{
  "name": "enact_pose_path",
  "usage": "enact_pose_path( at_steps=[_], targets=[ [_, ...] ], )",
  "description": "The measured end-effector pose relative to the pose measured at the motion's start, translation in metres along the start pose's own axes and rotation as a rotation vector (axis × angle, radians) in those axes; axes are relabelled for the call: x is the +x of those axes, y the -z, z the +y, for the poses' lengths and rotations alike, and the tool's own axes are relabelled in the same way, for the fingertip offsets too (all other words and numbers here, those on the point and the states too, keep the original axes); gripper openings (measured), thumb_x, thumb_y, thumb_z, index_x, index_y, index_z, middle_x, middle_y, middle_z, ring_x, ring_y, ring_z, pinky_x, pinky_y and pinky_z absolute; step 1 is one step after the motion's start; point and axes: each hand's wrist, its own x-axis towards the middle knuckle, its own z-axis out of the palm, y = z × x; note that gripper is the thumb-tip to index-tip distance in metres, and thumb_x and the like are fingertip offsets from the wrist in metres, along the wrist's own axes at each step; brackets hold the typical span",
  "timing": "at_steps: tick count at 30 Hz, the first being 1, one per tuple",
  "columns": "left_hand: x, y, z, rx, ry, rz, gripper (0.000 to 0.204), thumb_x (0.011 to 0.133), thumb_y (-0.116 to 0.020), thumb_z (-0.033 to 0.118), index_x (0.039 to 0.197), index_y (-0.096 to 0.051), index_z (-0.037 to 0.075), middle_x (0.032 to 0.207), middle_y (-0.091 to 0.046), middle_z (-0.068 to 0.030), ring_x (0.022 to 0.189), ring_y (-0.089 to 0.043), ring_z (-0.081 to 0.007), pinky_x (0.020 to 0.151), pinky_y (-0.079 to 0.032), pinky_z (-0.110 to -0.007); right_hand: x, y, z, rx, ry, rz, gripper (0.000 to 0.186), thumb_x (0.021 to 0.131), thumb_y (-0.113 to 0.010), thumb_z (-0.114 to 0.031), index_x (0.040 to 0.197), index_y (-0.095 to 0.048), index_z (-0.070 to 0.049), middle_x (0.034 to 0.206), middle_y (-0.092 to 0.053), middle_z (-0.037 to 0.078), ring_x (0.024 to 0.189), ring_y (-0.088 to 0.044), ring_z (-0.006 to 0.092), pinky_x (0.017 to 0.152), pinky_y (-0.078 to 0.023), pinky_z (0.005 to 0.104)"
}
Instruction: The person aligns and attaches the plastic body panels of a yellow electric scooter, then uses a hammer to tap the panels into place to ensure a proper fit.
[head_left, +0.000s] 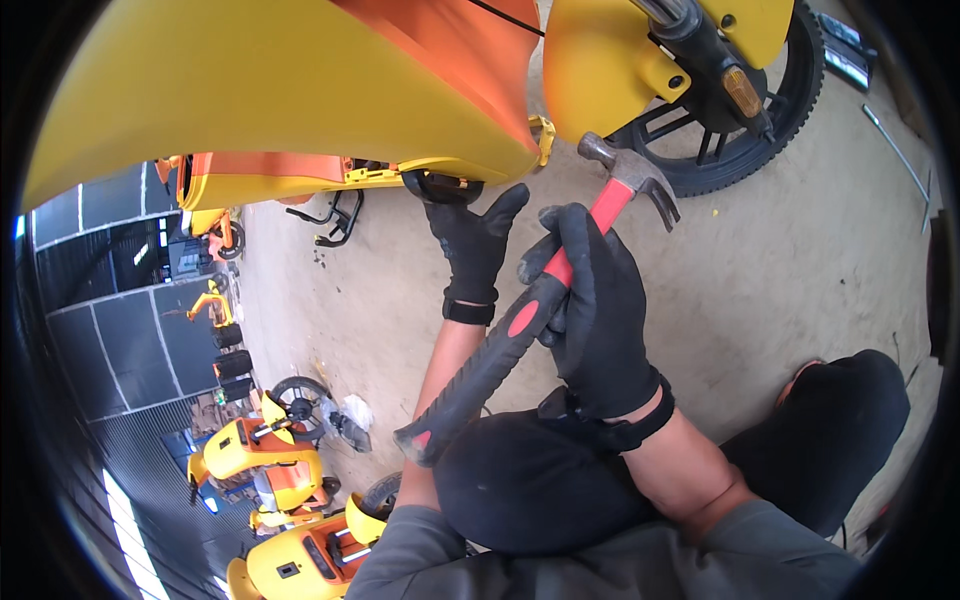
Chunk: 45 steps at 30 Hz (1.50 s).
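My right hand (605, 330), in a black glove, is wrapped round a claw hammer (600, 210) near the upper part of its red and black handle. The steel head points away from me, and the thick black grip (480, 375) slants down to the left. My left hand (470, 240), also gloved, reaches up to a dark rounded part (440, 187) at the lower edge of a yellow and orange motorbike body (300, 80). Its thumb stretches out to the side; the other fingertips are hidden by that part. Close beyond the hammer head is a front wheel (790, 120) under a yellow fender (590, 80).
A long metal rod tool (895, 145) and a dark case (846, 50) lie on the concrete floor (780, 280) at the far right. Other yellow motorbikes (235, 450) stand at the left, by a loose wheel (300, 408). My bent knees are below my hands.
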Motion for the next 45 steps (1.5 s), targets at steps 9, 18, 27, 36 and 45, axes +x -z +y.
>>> enact_pose_path(
  at_steps=[9, 18, 27, 36, 45],
  targets=[
    [0.013, -0.008, -0.022, 0.471, -0.454, 0.002, 0.075, 0.065, -0.089, 0.026, 0.122, -0.048, 0.0, 0.104, -0.059, -0.0127, 0.097, -0.058, -0.0258, 0.082, -0.048, -0.037, 0.009, 0.014, -0.018, -0.305, 0.353, 0.102, 0.029, 0.101, -0.046, -0.03, 0.108, -0.051, -0.003, 0.079, -0.063, 0.009, 0.05, -0.05, 0.0075, 0.043, -0.038, 0.0197],
    [0.015, -0.003, -0.032, 0.545, -0.591, 0.1, 0.081, 0.063, -0.088, 0.033, 0.127, -0.049, 0.003, 0.101, -0.057, -0.0145, 0.091, -0.057, -0.031, 0.077, -0.048, -0.04, 0.026, 0.042, -0.017, -0.621, 0.645, 0.139, 0.024, 0.1, -0.048, -0.024, 0.106, -0.054, -0.001, 0.077, -0.057, 0.006, 0.067, -0.052, 0.0096, 0.063, -0.04, 0.0215],
    [0.021, 0.007, -0.059, 0.675, -0.576, 0.111, 0.078, 0.062, -0.084, 0.041, 0.119, -0.051, 0.0, 0.104, -0.058, -0.0158, 0.098, -0.054, -0.0363, 0.081, -0.044, -0.047, 0.054, 0.113, 0.06, -0.699, 0.31, 0.16, 0.024, 0.096, -0.056, -0.022, 0.108, -0.056, -0.001, 0.082, -0.051, 0.003, 0.075, -0.055, 0.0126, 0.069, -0.052, 0.0303],
    [-0.002, 0.027, -0.059, 0.554, -0.583, 0.228, 0.045, 0.079, -0.07, 0.01, 0.12, -0.055, 0.001, 0.101, -0.059, -0.0164, 0.093, -0.057, -0.0341, 0.08, -0.048, -0.042, 0.075, 0.188, 0.119, -0.527, -0.226, 0.11, 0.036, 0.097, -0.055, -0.032, 0.111, -0.057, 0.002, 0.081, -0.052, 0.002, 0.072, -0.055, 0.0133, 0.078, -0.055, 0.0337],
    [-0.017, 0.062, -0.036, 0.31, -0.382, 0.13, 0.026, 0.086, -0.053, 0.0, 0.109, -0.064, 0.002, 0.083, -0.06, -0.0106, 0.074, -0.06, -0.0213, 0.069, -0.049, -0.031, 0.099, 0.115, 0.024, -1.463, -0.075, -0.109, 0.028, 0.093, -0.062, -0.026, 0.094, -0.063, 0.001, 0.074, -0.061, 0.004, 0.062, -0.057, 0.0104, 0.057, -0.047, 0.0251]
  ],
)
